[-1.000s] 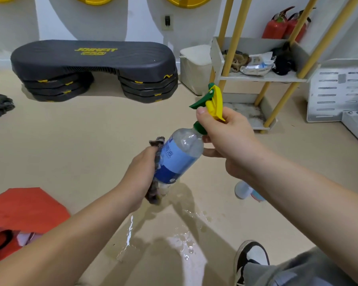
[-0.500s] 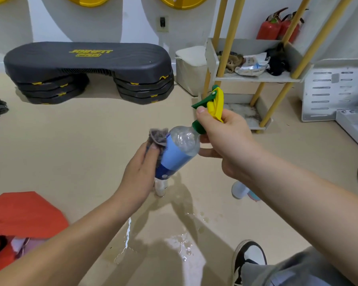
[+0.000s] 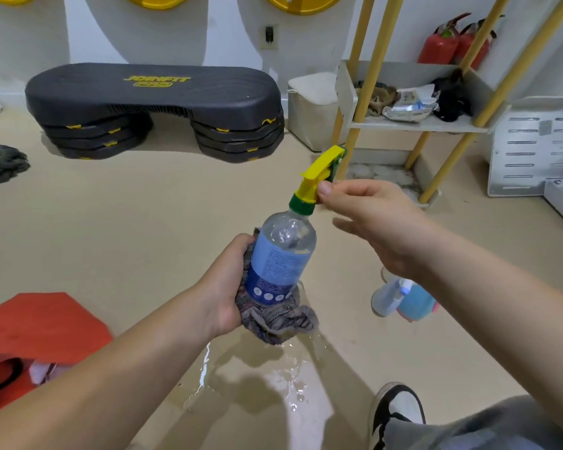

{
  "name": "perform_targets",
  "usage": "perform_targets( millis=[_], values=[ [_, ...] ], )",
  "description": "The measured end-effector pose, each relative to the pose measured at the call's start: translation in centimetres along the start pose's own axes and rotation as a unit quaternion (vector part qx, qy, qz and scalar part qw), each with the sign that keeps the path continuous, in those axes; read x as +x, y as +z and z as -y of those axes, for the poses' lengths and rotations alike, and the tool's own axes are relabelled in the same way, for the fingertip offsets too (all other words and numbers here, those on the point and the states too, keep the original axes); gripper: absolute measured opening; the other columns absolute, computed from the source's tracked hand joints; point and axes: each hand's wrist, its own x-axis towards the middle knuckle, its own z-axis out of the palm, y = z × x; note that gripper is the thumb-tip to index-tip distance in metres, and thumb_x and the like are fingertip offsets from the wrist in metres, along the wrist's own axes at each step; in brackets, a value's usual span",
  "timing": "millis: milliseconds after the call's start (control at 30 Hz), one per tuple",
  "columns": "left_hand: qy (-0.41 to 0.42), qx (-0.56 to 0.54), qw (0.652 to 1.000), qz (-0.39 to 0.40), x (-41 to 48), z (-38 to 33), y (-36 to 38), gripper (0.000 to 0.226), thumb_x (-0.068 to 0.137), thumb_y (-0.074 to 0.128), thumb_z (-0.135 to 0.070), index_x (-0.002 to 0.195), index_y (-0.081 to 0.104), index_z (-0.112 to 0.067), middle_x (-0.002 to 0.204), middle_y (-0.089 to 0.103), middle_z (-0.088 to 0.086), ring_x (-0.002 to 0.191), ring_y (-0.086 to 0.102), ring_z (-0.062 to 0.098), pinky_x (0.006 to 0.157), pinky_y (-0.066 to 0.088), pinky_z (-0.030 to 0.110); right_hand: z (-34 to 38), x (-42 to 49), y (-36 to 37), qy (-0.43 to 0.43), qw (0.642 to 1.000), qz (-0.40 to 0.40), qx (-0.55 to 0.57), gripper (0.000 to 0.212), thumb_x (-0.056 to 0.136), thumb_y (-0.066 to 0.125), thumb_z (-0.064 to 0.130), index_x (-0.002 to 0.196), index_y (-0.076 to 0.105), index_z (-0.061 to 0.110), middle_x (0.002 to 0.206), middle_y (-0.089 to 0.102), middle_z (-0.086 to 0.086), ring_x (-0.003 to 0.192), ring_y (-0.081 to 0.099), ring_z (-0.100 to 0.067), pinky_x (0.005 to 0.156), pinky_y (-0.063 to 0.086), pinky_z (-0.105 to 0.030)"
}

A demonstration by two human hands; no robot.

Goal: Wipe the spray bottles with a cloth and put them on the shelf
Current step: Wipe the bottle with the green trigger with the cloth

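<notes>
A clear spray bottle (image 3: 281, 254) with a blue label and a yellow and green trigger head stands almost upright in mid-air. My left hand (image 3: 223, 287) grips its lower half through a grey striped cloth (image 3: 275, 318) that hangs below the base. My right hand (image 3: 371, 222) pinches the trigger head near the green collar with thumb and finger; its other fingers are spread loosely. A second spray bottle (image 3: 403, 300), pale with blue liquid, lies on the floor under my right forearm. The white shelf (image 3: 416, 123) with yellow posts stands at the back right.
A puddle (image 3: 273, 378) wets the floor below the bottle. A black step platform (image 3: 156, 108) sits at the back left, a white bin (image 3: 311, 108) beside the shelf. Red bag (image 3: 36, 332) at lower left. My shoe (image 3: 397, 410) is at lower right. Cluttered items fill the shelf board.
The bottle has swung from tilted to nearly upright. My left hand slid the cloth down to its base, and my right hand loosened from a full grip to a pinch on the trigger head.
</notes>
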Motion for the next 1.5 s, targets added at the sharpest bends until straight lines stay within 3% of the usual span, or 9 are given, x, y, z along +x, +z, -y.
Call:
perform_targets(
  millis=[167, 367, 700, 933, 1033, 1167, 1267, 1400, 1500],
  values=[
    [-0.022, 0.055, 0.997, 0.056, -0.3, 0.4, 0.3, 0.066, 0.09, 0.052, -0.056, 0.126, 0.075, -0.005, 0.124, 0.074, 0.021, 0.109, 0.071, 0.038, 0.111, 0.049, 0.057, 0.2, 0.5, -0.6, -0.02, 0.999, -0.036, 0.036, 0.057, 0.056, 0.099, 0.043, 0.09, 0.059, 0.021, 0.096, 0.065, -0.009, 0.089, 0.063, -0.02, 0.105, 0.049, -0.055],
    [0.054, 0.079, 0.995, 0.022, -0.9, -0.1, 1.3, 0.072, 0.081, 0.053, -0.058, 0.135, 0.068, -0.013, 0.136, 0.07, 0.015, 0.126, 0.066, 0.039, 0.114, 0.045, 0.059, 0.1, -0.1, 0.1, -0.04, 0.998, 0.046, 0.036, 0.036, 0.092, 0.072, 0.038, 0.121, 0.071, 0.015, 0.105, 0.076, 0.002, 0.091, 0.068, -0.019, 0.087, 0.064, -0.044],
    [0.193, 0.14, 0.969, -0.057, -3.3, -1.4, 3.6, 0.047, 0.106, 0.035, -0.049, 0.094, 0.071, -0.021, 0.087, 0.073, 0.003, 0.082, 0.066, 0.024, 0.077, 0.045, 0.039, 0.8, -0.7, 0.6, -0.012, 0.998, -0.044, 0.042, 0.036, 0.095, 0.069, 0.047, 0.113, 0.073, 0.016, 0.099, 0.08, -0.01, 0.094, 0.078, -0.026, 0.081, 0.064, -0.052],
    [0.51, 0.469, 0.701, -0.166, -3.7, 0.2, 4.1, 0.047, 0.099, 0.037, -0.046, 0.141, 0.048, -0.027, 0.125, 0.056, -0.006, 0.12, 0.051, 0.016, 0.092, 0.047, 0.039, 0.5, -1.4, 3.5, 0.0, 0.997, -0.057, 0.045, 0.034, 0.098, 0.065, 0.047, 0.103, 0.077, 0.016, 0.09, 0.079, -0.002, 0.087, 0.074, -0.02, 0.069, 0.066, -0.047],
    [0.486, 0.304, 0.814, -0.1, -3.2, -0.5, 2.9, 0.028, 0.103, 0.044, -0.034, 0.124, 0.062, -0.037, 0.111, 0.068, -0.013, 0.107, 0.062, 0.01, 0.083, 0.051, 0.03, 0.8, -1.6, 3.6, -0.023, 0.997, -0.067, 0.025, 0.032, 0.099, 0.064, 0.048, 0.103, 0.076, 0.018, 0.093, 0.08, 0.001, 0.093, 0.075, -0.021, 0.062, 0.063, -0.037],
    [0.218, 0.209, 0.949, -0.086, -1.9, -1.9, 1.3, 0.032, 0.104, 0.043, -0.035, 0.093, 0.068, -0.018, 0.079, 0.073, 0.0, 0.068, 0.068, 0.02, 0.059, 0.049, 0.028, 1.0, -1.6, 3.1, -0.007, 0.996, -0.084, 0.041, 0.028, 0.1, 0.063, 0.045, 0.106, 0.073, 0.02, 0.096, 0.08, 0.001, 0.096, 0.075, -0.018, 0.061, 0.064, -0.037],
    [0.299, 0.23, 0.92, -0.104, -2.7, -1.0, 2.4, 0.029, 0.105, 0.041, -0.035, 0.106, 0.068, -0.025, 0.099, 0.074, -0.001, 0.097, 0.07, 0.02, 0.079, 0.053, 0.036, 0.8, -1.6, 3.1, 0.003, 0.995, -0.089, 0.047, 0.028, 0.1, 0.063, 0.044, 0.106, 0.073, 0.019, 0.099, 0.08, -0.001, 0.099, 0.075, -0.019, 0.063, 0.064, -0.039],
    [0.535, 0.417, 0.723, -0.133, -3.1, 0.4, 3.1, 0.028, 0.098, 0.038, -0.035, 0.117, 0.058, -0.03, 0.112, 0.058, -0.011, 0.112, 0.054, 0.015, 0.089, 0.047, 0.039, 0.5, -2.0, 4.1, 0.005, 0.996, -0.079, 0.039, 0.029, 0.099, 0.064, 0.043, 0.098, 0.075, 0.017, 0.101, 0.079, -0.007, 0.1, 0.074, -0.027, 0.071, 0.065, -0.054],
    [0.432, 0.285, 0.849, -0.105, -2.6, -0.7, 2.4, 0.025, 0.105, 0.042, -0.03, 0.108, 0.065, -0.037, 0.1, 0.07, -0.018, 0.1, 0.064, 0.008, 0.081, 0.053, 0.031, 0.6, -2.1, 4.4, 0.002, 0.996, -0.081, 0.035, 0.031, 0.098, 0.066, 0.043, 0.101, 0.074, 0.014, 0.104, 0.078, -0.01, 0.095, 0.074, -0.025, 0.072, 0.064, -0.056]
  ],
)
